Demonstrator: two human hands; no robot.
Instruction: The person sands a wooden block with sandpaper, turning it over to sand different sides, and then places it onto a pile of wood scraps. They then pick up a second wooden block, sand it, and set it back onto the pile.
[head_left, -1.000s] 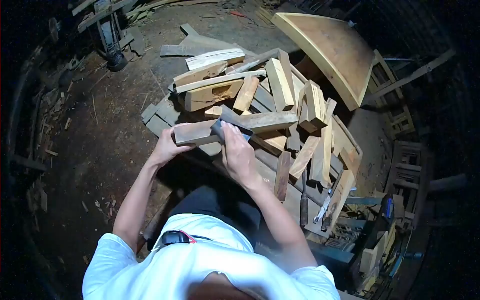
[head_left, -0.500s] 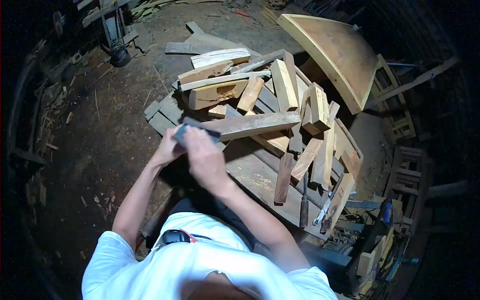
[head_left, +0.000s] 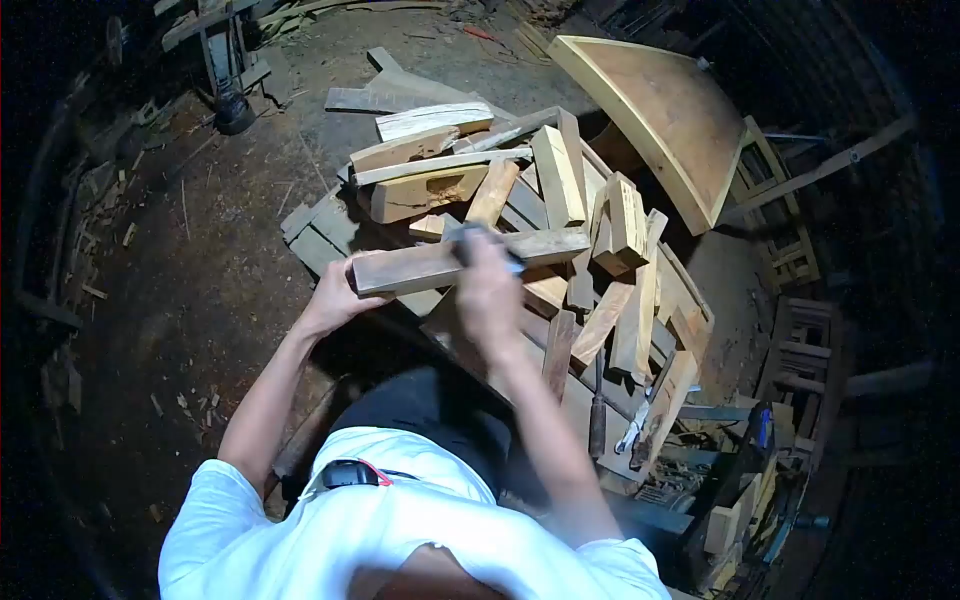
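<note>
A long wooden beam point(head_left: 410, 269) lies across the pile of wood pieces, its near end toward the left. My left hand point(head_left: 335, 298) is wrapped round that left end. Midway along the beam, my right hand point(head_left: 488, 290), blurred by motion, is closed on a dark block point(head_left: 470, 238) that rests on the beam's upper face. Beneath and behind the beam are loose wood blocks, among them a pale upright-grained block point(head_left: 558, 175) and a piece with a rough hollow point(head_left: 430, 192).
A large framed wooden panel point(head_left: 670, 110) leans at the back right. A chisel-like tool point(head_left: 597, 425) lies near the front of the workbench point(head_left: 475, 340). Wooden racks point(head_left: 800, 360) stand at the right. Scraps lie on the dirt floor point(head_left: 200, 270).
My right hand and the dark block have moved right along the beam, from its left end to its middle. The beam's left end and my left hand's grip now show.
</note>
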